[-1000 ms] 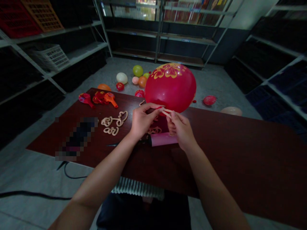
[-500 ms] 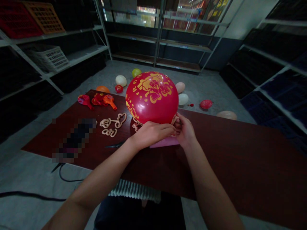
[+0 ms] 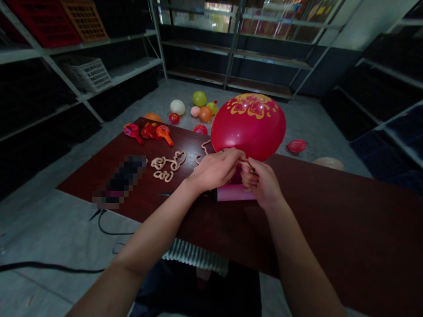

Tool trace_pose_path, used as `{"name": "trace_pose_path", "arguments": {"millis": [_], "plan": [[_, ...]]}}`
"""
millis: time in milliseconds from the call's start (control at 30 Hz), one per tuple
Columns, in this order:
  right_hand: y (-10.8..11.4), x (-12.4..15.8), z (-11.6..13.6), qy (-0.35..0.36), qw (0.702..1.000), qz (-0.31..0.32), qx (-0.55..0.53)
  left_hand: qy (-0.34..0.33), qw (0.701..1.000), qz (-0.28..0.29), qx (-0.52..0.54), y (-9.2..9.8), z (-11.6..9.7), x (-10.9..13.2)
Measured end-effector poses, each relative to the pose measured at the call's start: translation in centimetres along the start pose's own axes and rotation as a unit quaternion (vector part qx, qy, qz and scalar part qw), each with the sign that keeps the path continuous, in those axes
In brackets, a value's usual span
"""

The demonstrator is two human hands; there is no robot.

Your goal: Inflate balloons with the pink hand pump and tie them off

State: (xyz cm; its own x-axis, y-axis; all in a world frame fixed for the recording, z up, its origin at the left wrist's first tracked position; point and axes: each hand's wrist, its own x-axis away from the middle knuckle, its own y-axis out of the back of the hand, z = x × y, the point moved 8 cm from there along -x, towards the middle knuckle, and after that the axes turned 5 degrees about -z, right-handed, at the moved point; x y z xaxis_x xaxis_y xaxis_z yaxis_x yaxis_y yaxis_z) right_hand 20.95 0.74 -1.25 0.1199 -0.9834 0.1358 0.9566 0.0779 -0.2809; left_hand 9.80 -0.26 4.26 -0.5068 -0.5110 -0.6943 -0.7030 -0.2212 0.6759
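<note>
A big red balloon (image 3: 247,130) with yellow printed figures is blown up and tilts away to the right above the table. At its near lower side, the fingers of my left hand (image 3: 218,169) are closed in a pinch about its neck, which they mostly hide. Close against them, my right hand (image 3: 262,180) is closed on a tan rubber band (image 3: 243,163) that shows as a short strand between the hands. Beneath my hands lies a pink cylinder (image 3: 234,193) with a black end, partly covered; a thin black tip (image 3: 164,194) sticks out left of my wrist.
Tan looped bands (image 3: 167,164) lie left on the dark table (image 3: 313,211). Deflated balloons (image 3: 163,133) rest at its far left corner, and a blurred-out dark object (image 3: 124,180) nearer. Several inflated balloons (image 3: 200,99) are on the floor. Metal shelves (image 3: 198,46) stand around.
The view has swung left. The balloon now leans farther right, showing more of its underside. Both hands have come into clearer view at its neck, with a tan strand between them.
</note>
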Motion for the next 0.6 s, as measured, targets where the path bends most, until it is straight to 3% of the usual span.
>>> {"name": "trace_pose_path", "arguments": {"millis": [267, 467, 600], "plan": [[0.8, 0.5, 1.3, 0.063, 0.993, -0.042, 0.091, -0.004, 0.999, 0.018, -0.050, -0.4, 0.2, 0.1], [0.8, 0.9, 2.5, 0.118, 0.980, -0.050, 0.150, 0.065, 0.997, 0.018, 0.048, -0.4, 1.3, 0.2], [1.2, 0.8, 2.6, 0.129, 0.978, -0.069, 0.151, 0.074, 0.991, 0.039, 0.102, -0.6, 1.1, 0.1]]}}
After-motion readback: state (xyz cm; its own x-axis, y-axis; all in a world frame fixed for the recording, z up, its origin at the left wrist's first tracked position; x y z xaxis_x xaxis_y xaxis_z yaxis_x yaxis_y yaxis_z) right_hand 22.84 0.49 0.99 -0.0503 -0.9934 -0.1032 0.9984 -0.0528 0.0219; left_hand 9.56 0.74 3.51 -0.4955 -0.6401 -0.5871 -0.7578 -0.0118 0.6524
